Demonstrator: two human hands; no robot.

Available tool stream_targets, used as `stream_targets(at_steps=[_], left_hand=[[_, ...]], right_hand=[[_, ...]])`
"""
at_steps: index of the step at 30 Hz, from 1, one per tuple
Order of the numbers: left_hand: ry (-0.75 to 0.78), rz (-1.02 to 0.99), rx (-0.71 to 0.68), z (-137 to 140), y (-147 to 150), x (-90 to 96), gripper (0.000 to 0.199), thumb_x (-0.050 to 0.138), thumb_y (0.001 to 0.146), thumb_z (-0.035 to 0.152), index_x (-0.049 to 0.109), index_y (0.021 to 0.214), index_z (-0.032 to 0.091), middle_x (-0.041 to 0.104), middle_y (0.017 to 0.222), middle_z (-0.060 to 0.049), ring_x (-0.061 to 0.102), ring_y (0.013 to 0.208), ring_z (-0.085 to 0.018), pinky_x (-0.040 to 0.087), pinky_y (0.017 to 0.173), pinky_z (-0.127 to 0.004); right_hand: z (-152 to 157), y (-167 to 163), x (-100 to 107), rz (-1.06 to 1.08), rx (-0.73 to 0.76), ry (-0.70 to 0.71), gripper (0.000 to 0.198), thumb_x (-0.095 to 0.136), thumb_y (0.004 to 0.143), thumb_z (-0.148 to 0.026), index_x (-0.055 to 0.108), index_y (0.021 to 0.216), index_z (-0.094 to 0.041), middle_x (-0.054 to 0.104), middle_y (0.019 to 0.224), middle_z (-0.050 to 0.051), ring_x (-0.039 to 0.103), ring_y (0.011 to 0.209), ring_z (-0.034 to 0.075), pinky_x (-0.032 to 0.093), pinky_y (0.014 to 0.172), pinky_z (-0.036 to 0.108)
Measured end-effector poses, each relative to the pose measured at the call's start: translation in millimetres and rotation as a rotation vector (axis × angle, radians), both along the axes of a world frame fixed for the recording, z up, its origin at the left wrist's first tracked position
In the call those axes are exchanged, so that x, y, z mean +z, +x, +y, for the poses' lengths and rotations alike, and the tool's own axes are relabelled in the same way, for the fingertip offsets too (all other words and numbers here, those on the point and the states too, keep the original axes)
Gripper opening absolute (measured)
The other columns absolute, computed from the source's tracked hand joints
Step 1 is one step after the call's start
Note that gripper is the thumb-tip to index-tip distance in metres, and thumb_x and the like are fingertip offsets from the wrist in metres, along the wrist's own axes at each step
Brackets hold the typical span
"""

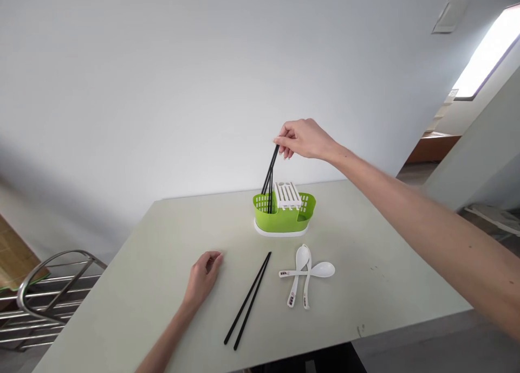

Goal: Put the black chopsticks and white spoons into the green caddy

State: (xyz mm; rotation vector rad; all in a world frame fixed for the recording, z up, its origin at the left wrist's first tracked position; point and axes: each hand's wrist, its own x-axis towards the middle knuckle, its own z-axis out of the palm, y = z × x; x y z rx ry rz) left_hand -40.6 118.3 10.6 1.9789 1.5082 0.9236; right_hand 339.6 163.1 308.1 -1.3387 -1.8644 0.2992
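Observation:
Raised over the green cutlery holder, my right hand pinches the top ends of black chopsticks. Their lower ends are down inside the holder's left compartment, and how many there are I cannot tell. A white slotted rack sits across the middle of the holder, which stands on a white base. My left hand rests on the table with its fingers loosely curled and nothing visible in them. Two more black chopsticks lie to its right, their far tips together.
Three white spoons lie crossed over one another in front of the holder. The pale table meets a white wall at the back. At lower left stands a metal-tube rack beside the table edge.

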Motion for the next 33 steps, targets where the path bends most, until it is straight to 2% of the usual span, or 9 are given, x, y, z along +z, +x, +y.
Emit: stream_targets(at_steps=[7, 12, 19, 29, 31, 33], left_hand=[[0.034, 0.051, -0.004, 0.9, 1.7, 1.1, 0.047, 0.050, 0.098, 0.065, 0.067, 0.083, 0.024, 0.068, 0.077, -0.002, 0.058, 0.070, -0.020, 0.049, 0.067, -0.032], [0.042, 0.060, -0.006, 2.3, 2.7, 1.0, 0.049, 0.049, 0.097, 0.067, 0.066, 0.081, 0.024, 0.069, 0.078, -0.003, 0.059, 0.070, -0.020, 0.049, 0.067, -0.032], [0.034, 0.053, 0.006, 2.4, 2.7, 0.5, 0.046, 0.050, 0.098, 0.064, 0.066, 0.082, 0.024, 0.069, 0.078, -0.003, 0.061, 0.072, -0.020, 0.048, 0.067, -0.031], [0.010, 0.058, 0.010, 2.7, 2.8, 0.8, 0.048, 0.049, 0.098, 0.066, 0.066, 0.082, 0.024, 0.069, 0.079, -0.003, 0.061, 0.072, -0.021, 0.048, 0.066, -0.032], [0.013, 0.056, 0.012, 3.4, 2.6, -0.1, 0.047, 0.050, 0.098, 0.065, 0.066, 0.082, 0.024, 0.069, 0.078, -0.003, 0.060, 0.071, -0.020, 0.048, 0.066, -0.031], [0.020, 0.056, 0.011, 4.0, 2.4, -0.8, 0.046, 0.050, 0.098, 0.065, 0.066, 0.082, 0.024, 0.068, 0.077, -0.002, 0.059, 0.069, -0.020, 0.048, 0.066, -0.031]], right_hand=[[39.3, -6.0, -59.0, -0.080, 0.095, -0.228, 0.024, 0.073, 0.097, -0.025, 0.066, 0.075, -0.018, 0.079, 0.072, 0.004, 0.074, 0.057, 0.017, 0.061, 0.063, 0.029], [63.9, -7.7, -82.8, -0.087, 0.148, -0.329, 0.026, 0.073, 0.097, -0.029, 0.067, 0.075, -0.018, 0.080, 0.074, 0.005, 0.076, 0.061, 0.017, 0.062, 0.064, 0.028], [85.3, -13.2, -90.5, -0.067, 0.201, -0.391, 0.026, 0.074, 0.097, -0.035, 0.067, 0.080, -0.016, 0.081, 0.078, 0.008, 0.077, 0.060, 0.017, 0.061, 0.056, 0.025], [101.9, -16.8, -95.3, -0.034, 0.090, -0.436, 0.021, 0.076, 0.092, -0.033, 0.073, 0.086, -0.013, 0.082, 0.084, 0.012, 0.076, 0.054, 0.019, 0.061, 0.051, 0.028], [100.7, -16.3, -94.6, -0.027, 0.061, -0.433, 0.021, 0.077, 0.091, -0.034, 0.073, 0.092, -0.013, 0.082, 0.081, 0.011, 0.076, 0.054, 0.019, 0.059, 0.050, 0.026], [96.2, -15.4, -90.6, -0.014, 0.029, -0.400, 0.027, 0.079, 0.090, -0.032, 0.072, 0.107, -0.013, 0.082, 0.081, 0.010, 0.075, 0.053, 0.018, 0.058, 0.049, 0.025]])
